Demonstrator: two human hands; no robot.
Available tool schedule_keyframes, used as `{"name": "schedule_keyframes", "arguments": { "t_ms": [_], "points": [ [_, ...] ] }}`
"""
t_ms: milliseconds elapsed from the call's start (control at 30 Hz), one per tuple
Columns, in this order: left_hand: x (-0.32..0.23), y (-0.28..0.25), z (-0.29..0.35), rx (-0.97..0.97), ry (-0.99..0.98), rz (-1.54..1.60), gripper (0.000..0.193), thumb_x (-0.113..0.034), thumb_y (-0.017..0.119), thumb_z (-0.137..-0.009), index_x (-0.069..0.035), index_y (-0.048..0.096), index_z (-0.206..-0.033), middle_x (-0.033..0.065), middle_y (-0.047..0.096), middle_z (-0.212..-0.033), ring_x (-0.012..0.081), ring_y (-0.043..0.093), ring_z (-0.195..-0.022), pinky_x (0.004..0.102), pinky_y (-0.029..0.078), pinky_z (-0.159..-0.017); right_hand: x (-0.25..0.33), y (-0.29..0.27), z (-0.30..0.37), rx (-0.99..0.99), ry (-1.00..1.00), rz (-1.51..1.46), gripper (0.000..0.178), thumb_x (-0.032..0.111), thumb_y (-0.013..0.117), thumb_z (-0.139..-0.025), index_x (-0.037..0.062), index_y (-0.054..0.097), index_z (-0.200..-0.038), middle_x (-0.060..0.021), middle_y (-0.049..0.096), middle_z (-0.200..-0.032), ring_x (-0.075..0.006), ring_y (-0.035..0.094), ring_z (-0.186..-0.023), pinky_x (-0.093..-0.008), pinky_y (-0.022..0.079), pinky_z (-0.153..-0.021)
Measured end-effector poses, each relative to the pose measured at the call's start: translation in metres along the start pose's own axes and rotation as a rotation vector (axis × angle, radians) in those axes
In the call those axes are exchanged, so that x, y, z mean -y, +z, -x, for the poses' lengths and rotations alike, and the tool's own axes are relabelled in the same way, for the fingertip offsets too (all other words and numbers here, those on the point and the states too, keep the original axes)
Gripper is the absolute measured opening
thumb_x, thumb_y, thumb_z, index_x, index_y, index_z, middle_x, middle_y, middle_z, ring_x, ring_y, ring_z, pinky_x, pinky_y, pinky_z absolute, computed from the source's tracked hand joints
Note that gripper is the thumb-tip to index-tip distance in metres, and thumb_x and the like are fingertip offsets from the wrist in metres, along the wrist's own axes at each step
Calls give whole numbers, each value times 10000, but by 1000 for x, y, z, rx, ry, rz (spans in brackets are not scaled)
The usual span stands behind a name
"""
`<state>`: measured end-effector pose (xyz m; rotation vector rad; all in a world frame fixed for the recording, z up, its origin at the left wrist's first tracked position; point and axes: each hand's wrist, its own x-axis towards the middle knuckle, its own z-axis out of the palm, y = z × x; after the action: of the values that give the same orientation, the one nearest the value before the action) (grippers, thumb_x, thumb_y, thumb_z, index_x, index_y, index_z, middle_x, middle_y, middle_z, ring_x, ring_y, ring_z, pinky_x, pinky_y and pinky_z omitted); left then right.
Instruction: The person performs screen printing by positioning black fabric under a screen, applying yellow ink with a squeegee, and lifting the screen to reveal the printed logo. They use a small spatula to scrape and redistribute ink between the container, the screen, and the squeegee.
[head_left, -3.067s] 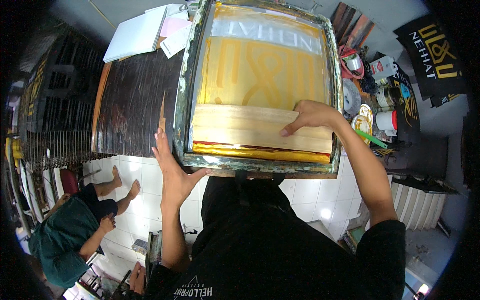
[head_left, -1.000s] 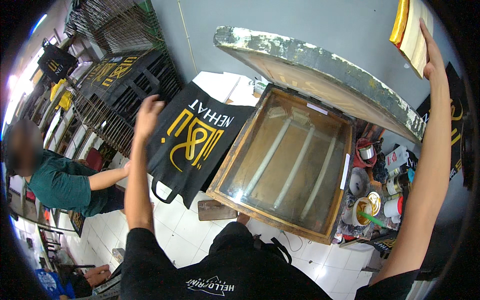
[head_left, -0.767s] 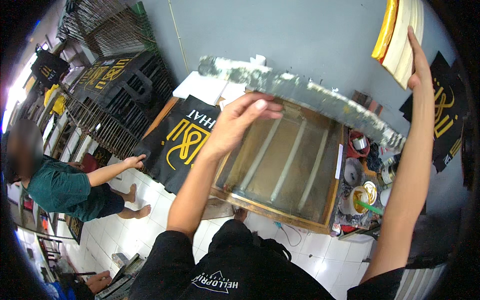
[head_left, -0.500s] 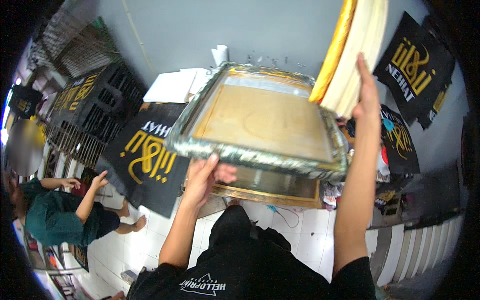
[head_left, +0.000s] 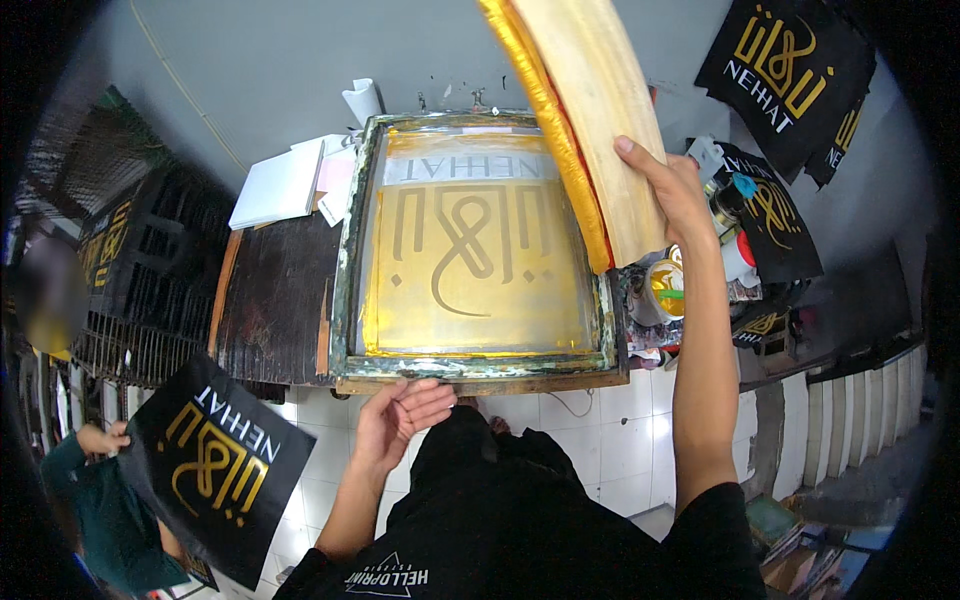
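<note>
My right hand (head_left: pixel 678 190) grips a wide wooden squeegee (head_left: pixel 600 110) by its pale handle, holding it raised over the right side of a screen-printing frame. Yellow ink coats the squeegee's blade edge. The screen-printing frame (head_left: pixel 352 300) lies flat on the table, its mesh bearing a lettered stencil and smeared with yellow ink. Just below the frame's near edge is my left hand (head_left: pixel 400 418), fingers stretched out, with nothing in it.
At lower left a co-worker holds a black printed fabric piece (head_left: pixel 215 470). White papers (head_left: pixel 275 185) lie on the dark table (head_left: pixel 275 300). An ink tub (head_left: pixel 662 290) stands right of the frame. Black printed pieces (head_left: pixel 785 70) hang at right; black crates (head_left: pixel 150 240) stand at left.
The screen frame has come down from a tilted, lifted position to lie flat. My left hand has let go of it. The co-worker has drawn the black fabric away from the table.
</note>
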<state>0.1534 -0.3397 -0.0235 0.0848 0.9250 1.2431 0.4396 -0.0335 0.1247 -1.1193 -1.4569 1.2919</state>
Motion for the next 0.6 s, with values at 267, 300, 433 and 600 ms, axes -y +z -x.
{"name": "schedule_keyframes", "arguments": {
  "t_ms": [267,300,433,600],
  "points": [
    [-149,131,-25,-59,1485,-1636,444,-201,659,-937,-33,615,-1345,194,668,-1289,333,603,-1258,476,417,-1104,51,46,-45,366,-221,1104,706,638,831,-671,-43,773,-850,-175,713,-723,-272,706,-638,-380,564,-632],
    [-165,147,-41,-173,1596,-1861,514,-273,678,-930,-32,592,-1375,227,639,-1323,339,569,-1303,482,384,-1130,57,58,-47,407,-311,1230,675,625,830,-675,-30,778,-830,-180,696,-678,-291,694,-613,-399,558,-622],
    [-185,175,-84,-31,672,-1831,548,-285,731,-889,4,586,-1331,262,701,-1073,347,699,-1041,434,513,-929,75,88,-43,606,-561,1444,623,585,846,-635,-12,778,-802,-195,687,-656,-373,676,-610,-452,554,-629],
    [-162,153,-117,41,684,-1596,364,-255,723,-903,45,633,-1089,201,643,-763,296,601,-652,395,477,-641,68,75,-43,469,-837,1378,592,568,797,-730,6,764,-913,-182,731,-873,-328,709,-846,-408,551,-758]
  ]
}}
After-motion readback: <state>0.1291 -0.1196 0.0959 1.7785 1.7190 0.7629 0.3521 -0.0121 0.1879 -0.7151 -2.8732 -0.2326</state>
